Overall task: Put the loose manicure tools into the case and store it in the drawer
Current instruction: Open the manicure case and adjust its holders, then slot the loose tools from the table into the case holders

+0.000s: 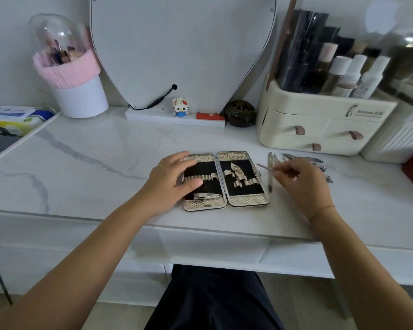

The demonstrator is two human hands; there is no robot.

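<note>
Marble surface (81, 163): case (248, 200) lies open flat near front edge.
Left hand (169, 179) flat on left half, fingers straight, steadying it.
Right hand (298, 182) pinches thin pointed tool (264, 166) just right of case, over loose tools (305, 160).
Best: keep case pinned, feed tool tip-first under free loop.
Case holds only nail clipper (206, 196), in left half; right-half loops look bare.

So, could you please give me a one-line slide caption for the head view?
Left hand rests on the open manicure case while the right hand pinches a thin metal tool beside it.
</note>
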